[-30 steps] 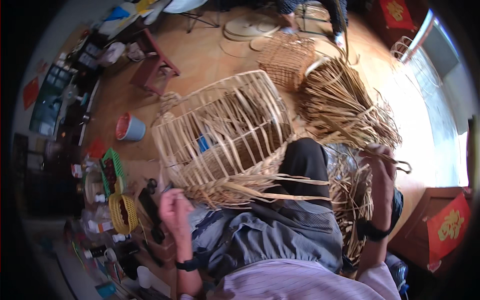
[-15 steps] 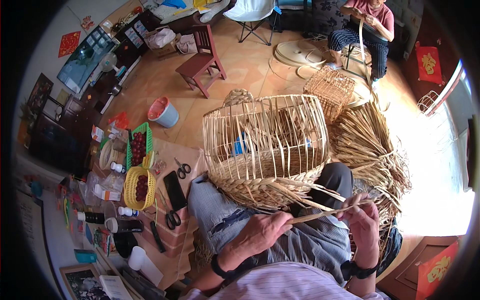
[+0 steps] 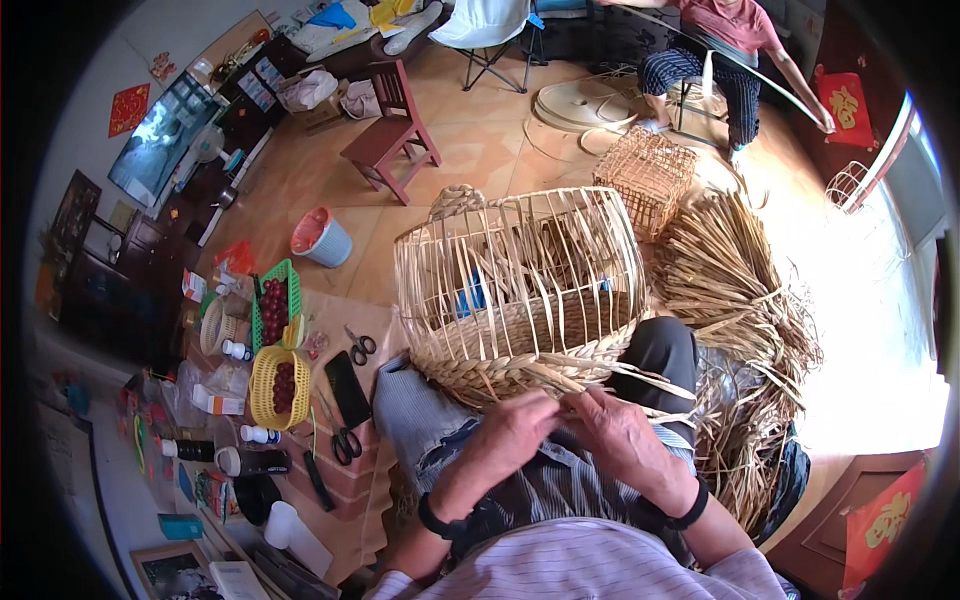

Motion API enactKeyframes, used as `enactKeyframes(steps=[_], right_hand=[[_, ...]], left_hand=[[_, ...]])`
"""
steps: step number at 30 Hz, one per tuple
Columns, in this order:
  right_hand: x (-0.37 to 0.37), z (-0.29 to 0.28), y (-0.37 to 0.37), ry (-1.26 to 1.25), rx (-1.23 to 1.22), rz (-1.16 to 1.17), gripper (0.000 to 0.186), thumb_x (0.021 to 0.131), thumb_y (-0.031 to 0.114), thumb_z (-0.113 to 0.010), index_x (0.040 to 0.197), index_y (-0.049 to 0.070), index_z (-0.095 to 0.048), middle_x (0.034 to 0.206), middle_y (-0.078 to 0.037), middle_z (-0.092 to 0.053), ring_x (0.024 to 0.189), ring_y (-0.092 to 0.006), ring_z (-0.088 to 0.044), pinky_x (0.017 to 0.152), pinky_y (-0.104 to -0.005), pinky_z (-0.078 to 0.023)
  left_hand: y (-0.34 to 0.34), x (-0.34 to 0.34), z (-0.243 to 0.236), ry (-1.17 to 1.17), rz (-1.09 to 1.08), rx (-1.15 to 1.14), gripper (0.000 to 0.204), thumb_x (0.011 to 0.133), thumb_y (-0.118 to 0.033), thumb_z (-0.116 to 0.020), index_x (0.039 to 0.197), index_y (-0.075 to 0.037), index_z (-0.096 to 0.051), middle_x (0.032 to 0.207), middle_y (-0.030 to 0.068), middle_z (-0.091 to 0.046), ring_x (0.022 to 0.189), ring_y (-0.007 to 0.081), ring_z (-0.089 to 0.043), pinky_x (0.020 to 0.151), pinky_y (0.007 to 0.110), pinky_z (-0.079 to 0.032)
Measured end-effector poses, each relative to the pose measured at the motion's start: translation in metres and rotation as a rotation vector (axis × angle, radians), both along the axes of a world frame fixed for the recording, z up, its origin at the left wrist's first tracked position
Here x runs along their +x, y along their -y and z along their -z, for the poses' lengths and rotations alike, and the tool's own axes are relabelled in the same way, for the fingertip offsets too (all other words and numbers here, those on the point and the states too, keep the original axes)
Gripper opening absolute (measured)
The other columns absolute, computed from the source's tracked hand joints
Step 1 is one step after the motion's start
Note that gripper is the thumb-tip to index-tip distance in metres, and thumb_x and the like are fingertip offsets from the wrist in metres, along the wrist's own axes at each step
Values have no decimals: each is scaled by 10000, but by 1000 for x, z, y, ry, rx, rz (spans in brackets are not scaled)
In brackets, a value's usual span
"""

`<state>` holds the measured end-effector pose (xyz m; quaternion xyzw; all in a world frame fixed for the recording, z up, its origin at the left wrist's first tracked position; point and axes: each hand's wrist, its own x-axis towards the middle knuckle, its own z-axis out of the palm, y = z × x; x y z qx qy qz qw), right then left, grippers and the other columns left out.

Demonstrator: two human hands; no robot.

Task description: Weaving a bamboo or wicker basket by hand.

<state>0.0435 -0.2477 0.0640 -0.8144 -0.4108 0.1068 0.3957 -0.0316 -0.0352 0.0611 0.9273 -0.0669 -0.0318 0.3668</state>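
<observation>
A half-woven straw basket (image 3: pixel 590 322) rests on its side across my lap, with a thick braid along its near edge and bare upright stakes above a woven band. Close together at that edge are my left hand (image 3: pixel 512 438) and my right hand (image 3: pixel 622 440), both with curled fingers. They pinch straw strands (image 3: pixel 565 385) where these come out of the braid; the fingertips partly hide the grip. Loose strand ends (image 3: pixel 655 380) stick out to the right over my dark-clad knee.
Right of the basket lies a big bundle of dry straw (image 3: pixel 725 270), with an open-weave basket (image 3: pixel 645 180) behind it. At left, a low table holds scissors (image 3: pixel 346 446), a black phone (image 3: pixel 347 385) and a yellow basket (image 3: pixel 262 402) of fruit. A seated person (image 3: pixel 715 45) stretches a pale strip.
My right hand has moved left and my hands have come together at the basket's edge; the strand was stretched between them before. The other person's arms have spread wide with the strip.
</observation>
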Motion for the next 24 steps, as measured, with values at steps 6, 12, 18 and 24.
enactKeyframes(steps=[6, 12, 18, 24], right_hand=[[12, 42, -6, 117, -95, 186, 286, 888, 136, -806, 1142, 88, -684, 965, -169, -724, 799, -414, -753, 682, -519, -601], [12, 29, 18, -311, -113, 17, 195, 1017, 197, -746, 1050, 8, -711, 759, -140, -728, 715, -269, -747, 661, -417, -567], [42, -40, 101, -1007, 536, 31, 280, 1134, 279, -639, 1097, 26, -756, 803, -19, -724, 670, -119, -674, 569, -254, -476], [115, -24, 133, -837, 1400, 94, 322, 1181, 333, -531, 1074, 66, -676, 835, -46, -701, 574, -96, -577, 505, -278, -502]], left_hand=[[-27, 20, -7, 262, -260, 209, 413, 949, -16, -761, 1356, -49, -696, 1271, 147, -708, 1192, 353, -698, 1062, 455, -574], [-22, 26, 2, 243, -172, 215, 571, 859, -32, -834, 1409, -48, -684, 1333, 138, -713, 1265, 357, -674, 1132, 454, -532], [-22, 36, 17, 291, -224, 198, 412, 892, -130, -850, 1294, -92, -767, 1210, 89, -761, 1120, 320, -733, 976, 441, -588], [-18, 43, 27, 273, -425, 31, 238, 957, -203, -837, 1105, -23, -788, 1035, 138, -794, 945, 356, -775, 828, 428, -615]])
